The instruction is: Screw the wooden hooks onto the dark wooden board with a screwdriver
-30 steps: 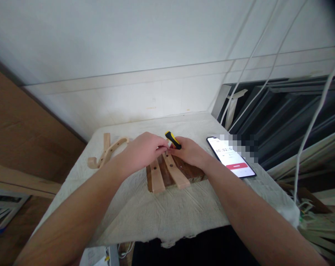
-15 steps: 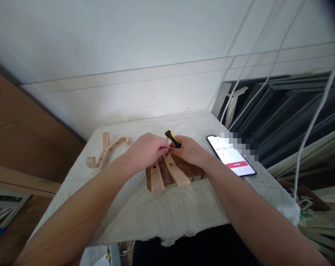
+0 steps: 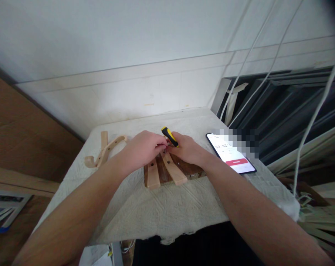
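Observation:
A screwdriver (image 3: 169,136) with a yellow and black handle is held in my right hand (image 3: 188,149), its handle tilted up to the left. The fingers of my left hand (image 3: 144,149) are pinched together at the screwdriver's front end; what they grip is too small to make out. Below both hands lies a dark brown wooden board (image 3: 189,169). Two pale wooden pieces, the right piece (image 3: 173,169) and the left piece (image 3: 153,176), rest on it with dark screw holes or screws showing. My hands cover their upper ends.
More pale wooden hooks (image 3: 102,157) lie to the left on the cloth-covered table (image 3: 181,207). A phone (image 3: 230,153) showing a timer lies on the right. Behind stands a white wall (image 3: 145,88); dark panels (image 3: 289,99) and hanging white cords are at the right.
Both hands stay together over the board, with the screwdriver still in my right hand. The view has shifted slightly; little else differs.

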The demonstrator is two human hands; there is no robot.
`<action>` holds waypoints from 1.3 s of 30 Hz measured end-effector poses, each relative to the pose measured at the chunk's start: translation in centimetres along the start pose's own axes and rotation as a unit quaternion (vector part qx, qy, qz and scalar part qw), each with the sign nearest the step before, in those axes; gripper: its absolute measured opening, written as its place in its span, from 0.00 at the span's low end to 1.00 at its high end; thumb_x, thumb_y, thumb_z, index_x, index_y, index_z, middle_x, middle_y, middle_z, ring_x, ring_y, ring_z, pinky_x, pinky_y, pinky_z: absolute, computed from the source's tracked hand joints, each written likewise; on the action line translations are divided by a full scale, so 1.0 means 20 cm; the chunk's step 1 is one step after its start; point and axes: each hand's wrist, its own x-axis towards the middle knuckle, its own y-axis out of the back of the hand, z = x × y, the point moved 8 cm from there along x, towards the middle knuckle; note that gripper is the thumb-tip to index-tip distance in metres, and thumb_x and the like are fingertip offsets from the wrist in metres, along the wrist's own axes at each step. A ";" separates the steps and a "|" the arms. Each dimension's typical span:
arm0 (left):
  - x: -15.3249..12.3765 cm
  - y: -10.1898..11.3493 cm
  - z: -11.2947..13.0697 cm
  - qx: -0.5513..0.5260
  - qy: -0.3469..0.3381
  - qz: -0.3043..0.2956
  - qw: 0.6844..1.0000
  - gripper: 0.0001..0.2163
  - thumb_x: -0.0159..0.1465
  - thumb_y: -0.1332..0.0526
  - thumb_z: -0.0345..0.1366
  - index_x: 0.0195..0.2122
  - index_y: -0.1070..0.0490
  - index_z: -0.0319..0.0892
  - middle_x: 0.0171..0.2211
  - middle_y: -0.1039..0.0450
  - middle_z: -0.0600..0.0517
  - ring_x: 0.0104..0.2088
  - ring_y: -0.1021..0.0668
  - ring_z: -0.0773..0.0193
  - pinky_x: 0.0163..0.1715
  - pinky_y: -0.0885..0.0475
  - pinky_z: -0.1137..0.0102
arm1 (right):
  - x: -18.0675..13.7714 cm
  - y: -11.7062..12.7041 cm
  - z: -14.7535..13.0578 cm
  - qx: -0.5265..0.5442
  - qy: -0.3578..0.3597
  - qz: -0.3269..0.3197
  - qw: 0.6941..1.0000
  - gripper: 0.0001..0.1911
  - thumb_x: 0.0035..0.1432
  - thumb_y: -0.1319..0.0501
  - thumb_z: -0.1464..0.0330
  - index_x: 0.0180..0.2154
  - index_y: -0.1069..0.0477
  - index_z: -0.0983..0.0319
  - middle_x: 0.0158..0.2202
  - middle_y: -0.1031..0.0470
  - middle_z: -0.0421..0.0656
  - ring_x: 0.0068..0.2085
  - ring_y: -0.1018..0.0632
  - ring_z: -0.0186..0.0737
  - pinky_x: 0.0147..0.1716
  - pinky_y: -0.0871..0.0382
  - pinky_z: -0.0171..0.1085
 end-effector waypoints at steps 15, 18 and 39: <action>0.00 -0.03 0.01 0.012 -0.001 -0.022 1.000 0.11 0.63 0.45 0.30 0.36 0.20 0.43 0.32 0.21 0.50 0.28 0.24 0.66 0.28 0.37 0.73 | -0.01 0.01 0.00 0.022 -0.026 -0.004 0.999 0.08 0.56 0.40 0.68 0.40 0.31 0.59 0.41 0.21 0.46 0.43 0.23 0.44 0.41 0.34 0.37; 0.01 -0.04 0.01 0.016 -0.008 -0.027 0.999 0.11 0.63 0.44 0.29 0.35 0.21 0.42 0.31 0.21 0.50 0.27 0.25 0.67 0.28 0.37 0.72 | -0.01 0.02 -0.01 0.022 -0.025 -0.003 0.999 0.08 0.56 0.40 0.68 0.39 0.31 0.59 0.41 0.22 0.46 0.43 0.23 0.44 0.41 0.34 0.37; 0.00 -0.04 0.01 0.064 0.004 -0.018 0.998 0.12 0.63 0.44 0.30 0.35 0.19 0.43 0.32 0.20 0.49 0.29 0.23 0.65 0.29 0.37 0.72 | 0.00 0.01 0.02 0.060 0.014 0.027 0.998 0.06 0.55 0.38 0.66 0.36 0.31 0.58 0.36 0.21 0.44 0.40 0.22 0.45 0.39 0.32 0.41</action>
